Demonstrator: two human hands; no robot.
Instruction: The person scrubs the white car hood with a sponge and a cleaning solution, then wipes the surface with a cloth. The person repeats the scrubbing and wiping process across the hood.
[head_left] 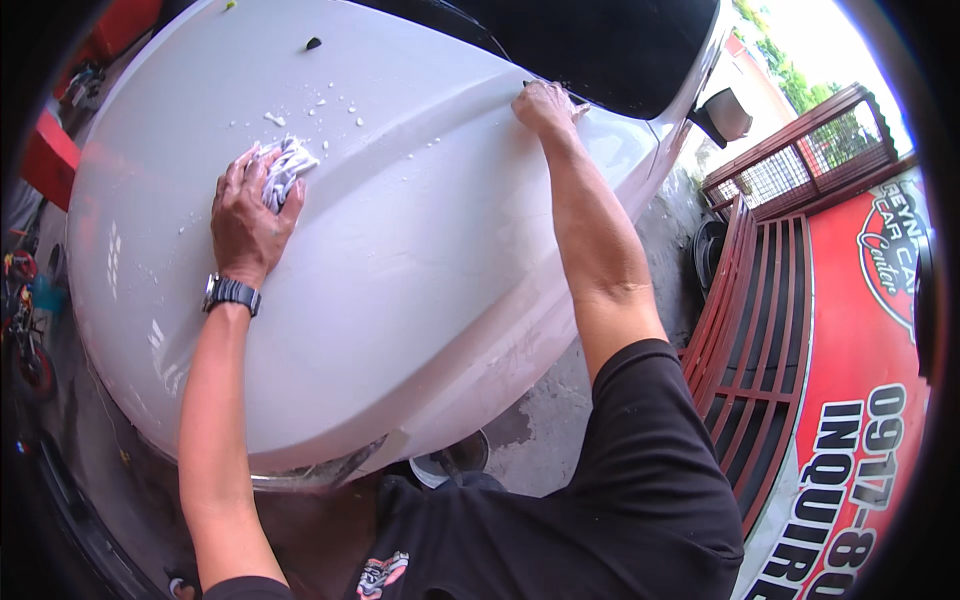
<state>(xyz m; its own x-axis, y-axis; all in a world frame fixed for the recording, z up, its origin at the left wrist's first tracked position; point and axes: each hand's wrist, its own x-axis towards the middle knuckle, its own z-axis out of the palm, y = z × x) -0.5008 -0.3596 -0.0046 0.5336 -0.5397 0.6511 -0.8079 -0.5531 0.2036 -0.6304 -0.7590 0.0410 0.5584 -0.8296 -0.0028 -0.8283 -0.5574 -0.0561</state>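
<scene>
A white car hood (400,290) spreads out below me, dotted with foam blobs (275,119) and water drops. My left hand (247,215), with a dark watch on its wrist, presses a wet white cloth (289,172) against the left part of the hood. The cloth is bunched under its fingers. Farther off to the right, my right hand (546,106) rests at the hood's rear edge beside the dark windshield (620,50). Its fingers are curled, and whatever lies under them is mostly hidden.
On the right stand a slatted reddish-brown metal bench (755,350), a metal gate (805,150) and a red sign (850,330). The side mirror (725,117) juts out past the windshield. A bucket (450,460) sits low by the front bumper. Small bikes (30,340) are at the left.
</scene>
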